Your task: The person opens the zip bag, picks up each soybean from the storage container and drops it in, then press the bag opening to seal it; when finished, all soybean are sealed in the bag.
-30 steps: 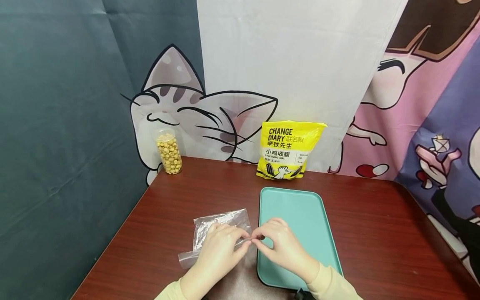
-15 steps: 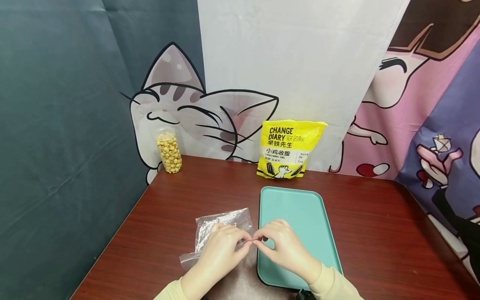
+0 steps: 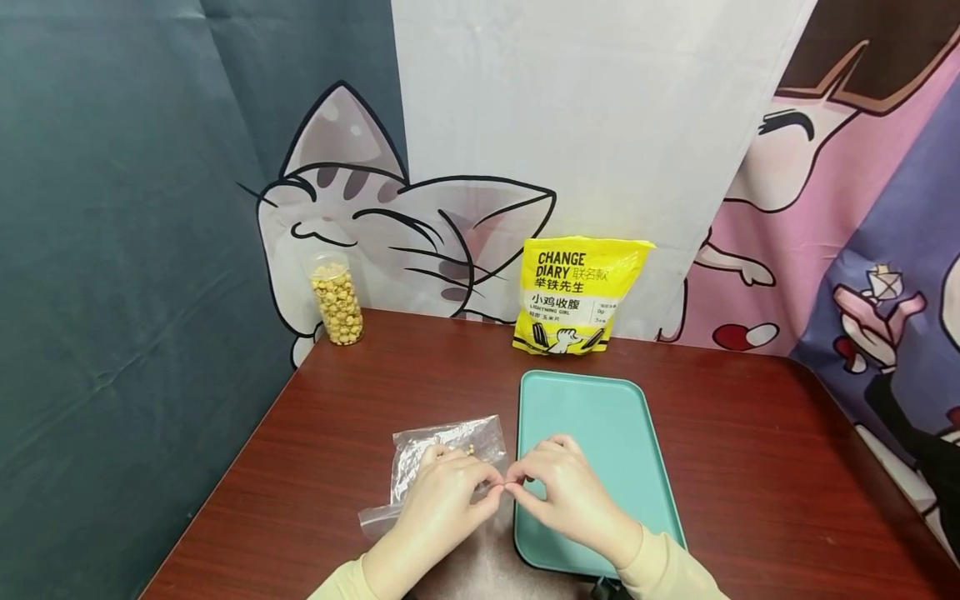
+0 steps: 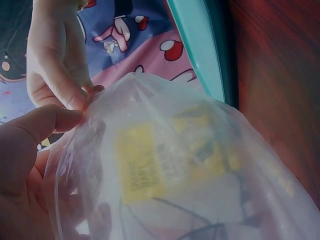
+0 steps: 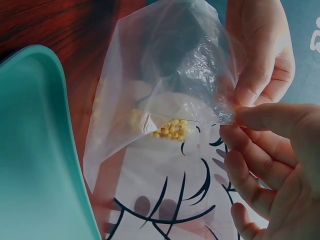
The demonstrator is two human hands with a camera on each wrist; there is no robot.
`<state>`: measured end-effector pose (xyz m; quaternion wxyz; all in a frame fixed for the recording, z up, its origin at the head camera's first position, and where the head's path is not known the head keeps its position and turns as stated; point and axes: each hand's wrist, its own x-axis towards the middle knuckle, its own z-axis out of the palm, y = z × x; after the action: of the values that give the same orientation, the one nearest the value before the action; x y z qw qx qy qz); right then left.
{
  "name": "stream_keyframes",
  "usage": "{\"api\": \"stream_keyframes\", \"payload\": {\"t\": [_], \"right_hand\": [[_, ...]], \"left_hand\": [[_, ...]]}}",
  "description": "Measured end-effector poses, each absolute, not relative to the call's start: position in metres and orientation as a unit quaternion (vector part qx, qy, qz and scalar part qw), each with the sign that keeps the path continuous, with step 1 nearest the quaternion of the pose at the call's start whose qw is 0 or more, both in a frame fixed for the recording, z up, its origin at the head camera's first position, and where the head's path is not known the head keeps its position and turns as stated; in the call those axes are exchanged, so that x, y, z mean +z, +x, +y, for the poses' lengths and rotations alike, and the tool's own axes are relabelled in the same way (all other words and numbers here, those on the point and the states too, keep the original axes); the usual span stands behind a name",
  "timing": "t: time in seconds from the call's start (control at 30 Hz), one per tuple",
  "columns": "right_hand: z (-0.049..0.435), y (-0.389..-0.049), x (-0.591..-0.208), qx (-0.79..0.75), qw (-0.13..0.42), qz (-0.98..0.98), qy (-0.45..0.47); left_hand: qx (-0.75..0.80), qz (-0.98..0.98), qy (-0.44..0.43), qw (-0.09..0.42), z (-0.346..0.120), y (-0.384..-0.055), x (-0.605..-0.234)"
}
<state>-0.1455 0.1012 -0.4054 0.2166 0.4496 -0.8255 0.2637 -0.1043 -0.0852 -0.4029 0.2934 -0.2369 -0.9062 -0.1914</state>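
Observation:
A clear plastic zip bag [image 3: 407, 468] stretches beneath and beyond my left hand [image 3: 444, 498]. That hand pinches the bag's edge between thumb and forefinger. My right hand [image 3: 570, 493], above the left side of the teal tray [image 3: 607, 425], pinches the same edge, its fingertips meeting the left ones. In the right wrist view the see-through bag [image 5: 125, 75] hangs from both hands' fingertips, the right thumb and forefinger on its edge. A few small pale yellow bits show near my left knuckles in the head view; whether they lie in the bag, I cannot tell.
At the back left of the brown table [image 3: 420, 367] stands a clear jar of yellow popcorn-like pieces [image 3: 339, 304]. Behind the tray a yellow snack bag [image 3: 577, 296] stands upright. Cartoon-printed cloth [image 3: 472, 100] hangs behind the table.
Both hands keep pinching the bag's edge and have shifted only slightly to the right. The bag has moved slightly with them. Tray, jar and snack bag stay where they were.

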Motion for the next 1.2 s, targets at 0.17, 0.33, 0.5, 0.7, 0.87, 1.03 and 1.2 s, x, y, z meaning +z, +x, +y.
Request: {"api": "stream_keyframes", "payload": {"t": [0.17, 0.33, 0.5, 0.7, 0.87, 1.03, 1.2], "right_hand": [[0.102, -0.145, -0.405, 0.245, 0.223, -0.831, 0.446], [0.102, -0.143, -0.403, 0.24, 0.223, -0.836, 0.44], [0.101, -0.143, -0.403, 0.24, 0.222, -0.844, 0.425], [0.1, -0.142, -0.402, 0.24, 0.219, -0.849, 0.418], [0.1, -0.141, -0.401, 0.247, 0.217, -0.85, 0.411], [0.101, -0.138, -0.401, 0.254, 0.201, -0.854, 0.406], [0.101, -0.134, -0.402, 0.253, 0.196, -0.855, 0.407]], "left_hand": [[-0.189, -0.906, -0.24, 0.292, -0.085, -0.105, -0.403], [-0.191, -0.904, -0.243, 0.294, -0.085, -0.106, -0.404], [-0.186, -0.901, -0.245, 0.306, -0.085, -0.108, -0.404], [-0.185, -0.896, -0.247, 0.319, -0.084, -0.11, -0.405], [-0.19, -0.888, -0.25, 0.335, -0.084, -0.111, -0.403], [-0.196, -0.888, -0.253, 0.331, -0.086, -0.109, -0.402], [-0.207, -0.898, -0.244, 0.303, -0.088, -0.104, -0.404]]}}
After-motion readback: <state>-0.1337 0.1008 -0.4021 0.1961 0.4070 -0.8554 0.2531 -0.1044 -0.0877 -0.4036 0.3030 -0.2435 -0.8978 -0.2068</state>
